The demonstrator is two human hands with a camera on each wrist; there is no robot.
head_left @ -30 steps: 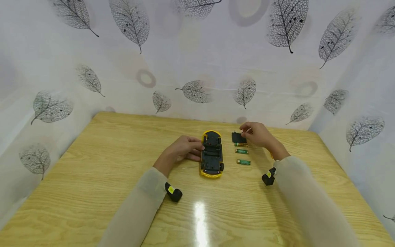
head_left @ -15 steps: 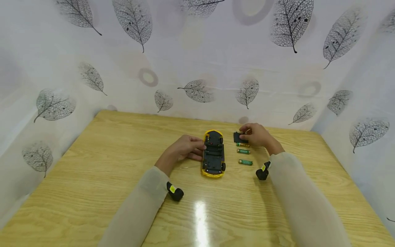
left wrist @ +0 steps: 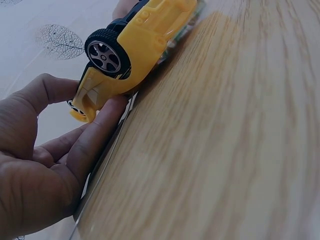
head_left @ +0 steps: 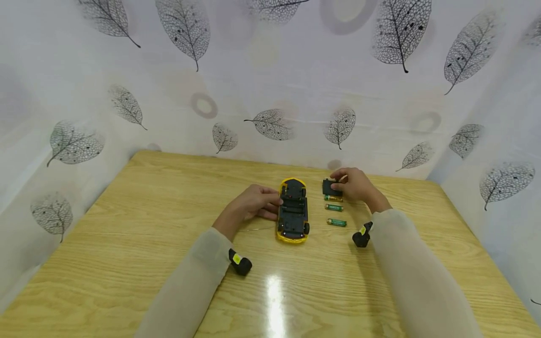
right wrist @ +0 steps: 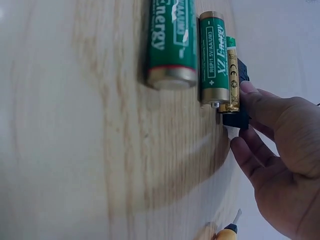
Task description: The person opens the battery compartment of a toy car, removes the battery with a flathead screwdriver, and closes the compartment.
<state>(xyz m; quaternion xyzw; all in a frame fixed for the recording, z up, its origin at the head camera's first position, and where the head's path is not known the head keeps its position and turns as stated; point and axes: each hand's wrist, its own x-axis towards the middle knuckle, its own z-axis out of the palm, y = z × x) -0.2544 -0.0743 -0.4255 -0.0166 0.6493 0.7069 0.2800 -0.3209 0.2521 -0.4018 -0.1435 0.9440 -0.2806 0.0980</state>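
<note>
A yellow toy car (head_left: 292,227) lies upside down on the table, black underside up with an open battery compartment (head_left: 293,205). My left hand (head_left: 253,204) holds its left side; in the left wrist view the thumb presses the upper edge and a finger lies beneath the yellow body (left wrist: 145,45). To the car's right, my right hand (head_left: 355,184) pinches a flat black battery cover (head_left: 329,187), thumb on its face. Fingers partly hide the cover in the right wrist view. Just in front of it lie a gold-and-green battery (head_left: 333,198) and two green batteries (head_left: 334,207).
A screwdriver with a yellow handle (right wrist: 227,234) lies below the right hand in the right wrist view. A thin pale strand (head_left: 258,229) lies by the left hand. Patterned cloth (head_left: 270,89) stands behind the wooden table (head_left: 169,197). Both wrists carry small black cameras (head_left: 240,263).
The right thumb has come down onto the battery cover, and the cover has shifted slightly right. The left hand and car stay in place; the head view has moved a little.
</note>
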